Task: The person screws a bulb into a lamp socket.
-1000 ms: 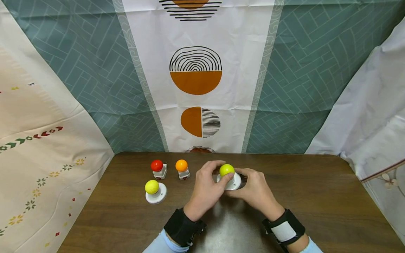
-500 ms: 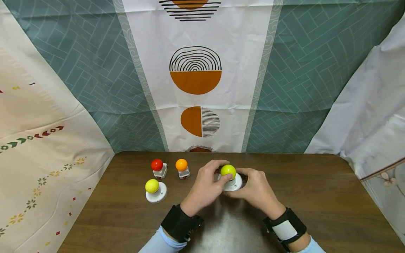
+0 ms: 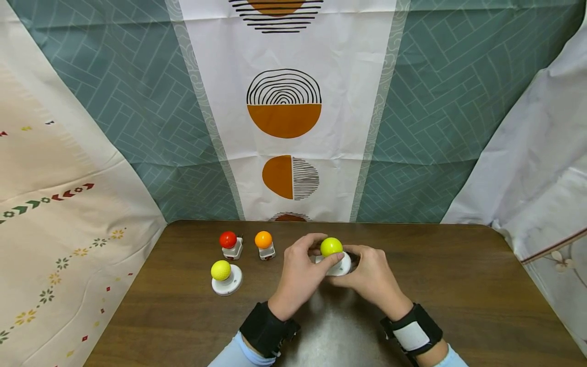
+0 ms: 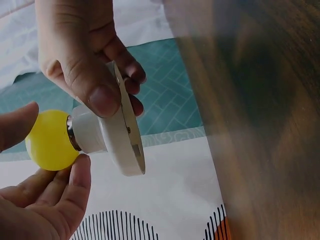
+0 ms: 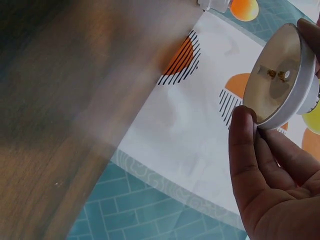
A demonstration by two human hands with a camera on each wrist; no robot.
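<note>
My left hand (image 3: 298,278) pinches a yellow-green round light bulb (image 3: 331,246) between thumb and fingers. With its metal screw cap partly showing, the bulb (image 4: 47,142) sits in the neck of a round white lamp holder (image 4: 120,145). My right hand (image 3: 370,275) grips that holder by its disc-shaped base, the thumb on one face and fingers on the other. Both are held up off the table. In the right wrist view, the hollow underside of the lamp holder (image 5: 272,85) shows brass-coloured terminals.
Left on the wooden table (image 3: 179,326), a yellow bulb (image 3: 221,270) sits in a round white holder (image 3: 228,285). Behind it, a red bulb (image 3: 228,239) and an orange bulb (image 3: 263,239) sit in small white square holders. Patterned cloth (image 3: 284,56) hangs at the back.
My left wrist swung slightly left, then back right, with the fingers staying on the bulb. The right hand and the lamp holder have barely moved.
</note>
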